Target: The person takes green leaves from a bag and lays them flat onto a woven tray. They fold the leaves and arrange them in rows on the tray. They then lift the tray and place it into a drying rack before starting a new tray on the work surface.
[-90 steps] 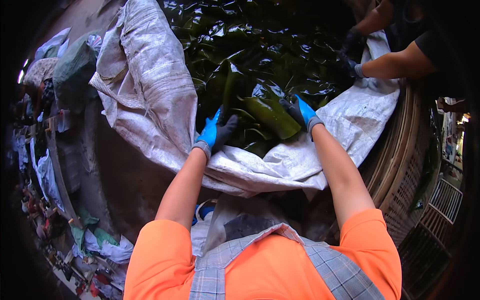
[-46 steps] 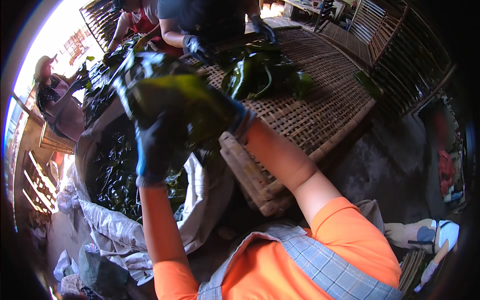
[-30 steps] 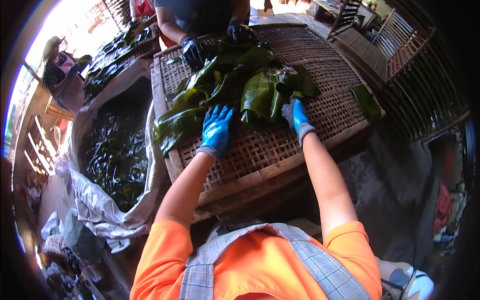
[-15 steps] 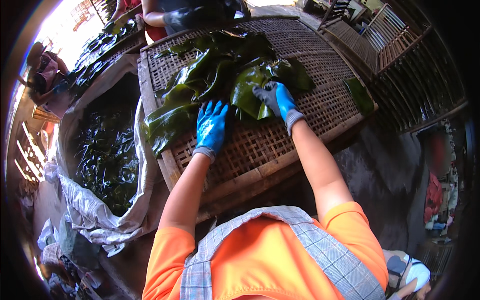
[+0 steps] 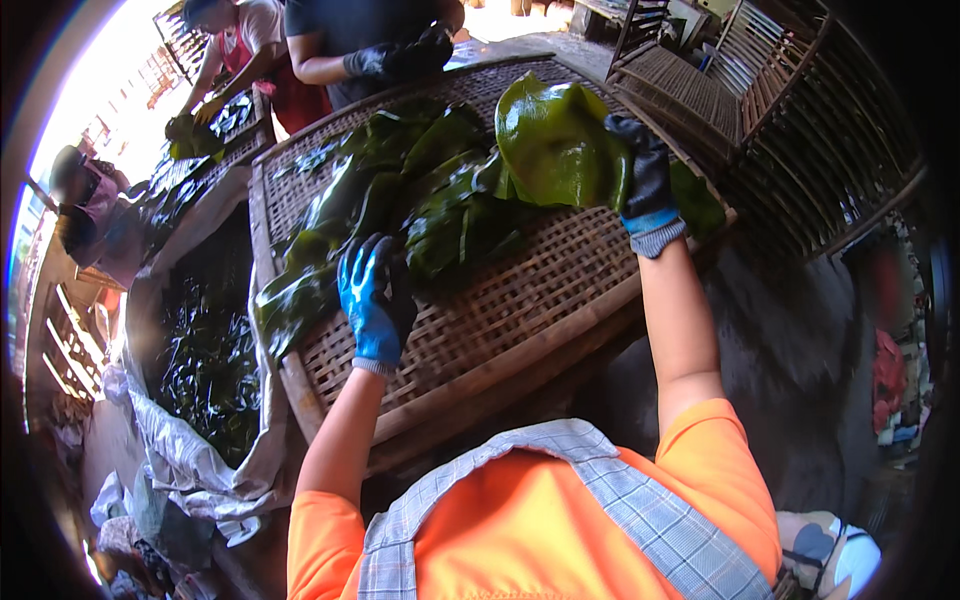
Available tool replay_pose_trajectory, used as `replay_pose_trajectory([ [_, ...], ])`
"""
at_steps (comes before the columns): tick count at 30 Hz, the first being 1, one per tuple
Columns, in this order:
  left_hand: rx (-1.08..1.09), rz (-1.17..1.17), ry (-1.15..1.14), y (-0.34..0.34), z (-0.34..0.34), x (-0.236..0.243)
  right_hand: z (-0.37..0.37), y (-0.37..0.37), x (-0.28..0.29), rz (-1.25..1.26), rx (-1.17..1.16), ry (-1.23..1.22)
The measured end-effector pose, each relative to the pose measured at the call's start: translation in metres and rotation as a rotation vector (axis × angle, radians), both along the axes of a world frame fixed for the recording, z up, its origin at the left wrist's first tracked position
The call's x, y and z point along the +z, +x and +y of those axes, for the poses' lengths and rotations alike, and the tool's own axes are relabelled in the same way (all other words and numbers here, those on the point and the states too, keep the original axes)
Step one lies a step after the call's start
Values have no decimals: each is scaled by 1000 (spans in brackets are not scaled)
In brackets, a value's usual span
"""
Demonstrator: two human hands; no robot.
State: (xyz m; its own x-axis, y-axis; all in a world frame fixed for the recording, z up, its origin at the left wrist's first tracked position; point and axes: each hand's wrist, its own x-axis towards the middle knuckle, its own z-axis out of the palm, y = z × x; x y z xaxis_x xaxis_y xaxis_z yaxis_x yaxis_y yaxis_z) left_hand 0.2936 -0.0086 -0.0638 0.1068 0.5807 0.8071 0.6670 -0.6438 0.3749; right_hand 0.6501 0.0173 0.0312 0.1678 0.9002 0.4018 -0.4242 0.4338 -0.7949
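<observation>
My right hand (image 5: 645,172), in a blue and dark glove, grips the right edge of a large, glossy green leaf (image 5: 555,135). That leaf is raised at the right end of a pile of wet, dark green leaves (image 5: 375,185) on a woven bamboo tray (image 5: 530,280). By the near left edge of the pile is my left hand (image 5: 375,295), gloved the same way. Its fingers are slightly bent and apart, with nothing seen in them; whether they touch the leaves is unclear.
A big whitish sack (image 5: 185,430) full of dark, wet leaves stands left of the tray. One separate leaf (image 5: 697,200) lies at the tray's right corner. Across the tray stands a person in dark gloves (image 5: 390,60); others work at the left. A slatted bamboo rack (image 5: 690,95) is at far right.
My right hand has moved right and away from me, lifting a leaf from the pile. My left hand has shifted slightly left and nearer, off its flat position on the leaves.
</observation>
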Motion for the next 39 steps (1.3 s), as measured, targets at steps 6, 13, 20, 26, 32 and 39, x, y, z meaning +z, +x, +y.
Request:
replay_pose_trajectory([
  [6,-831,-862,-769,179,-9,52,-14,75,-3,-1022,-688,680],
  [13,-748,78,-475,312,-35,15,-31,144,-72,-611,-132,198],
  [20,-663,-577,-934,310,-46,24,-31,191,-60,-169,140,-153],
  [26,-785,-940,-953,287,-65,57,-57,178,-52,-78,160,-402],
  [32,-995,-1159,-1081,309,-63,51,-74,144,-112,-439,202,46],
  [39,-454,-416,-806,305,-34,21,-57,195,-70,-266,173,-166],
])
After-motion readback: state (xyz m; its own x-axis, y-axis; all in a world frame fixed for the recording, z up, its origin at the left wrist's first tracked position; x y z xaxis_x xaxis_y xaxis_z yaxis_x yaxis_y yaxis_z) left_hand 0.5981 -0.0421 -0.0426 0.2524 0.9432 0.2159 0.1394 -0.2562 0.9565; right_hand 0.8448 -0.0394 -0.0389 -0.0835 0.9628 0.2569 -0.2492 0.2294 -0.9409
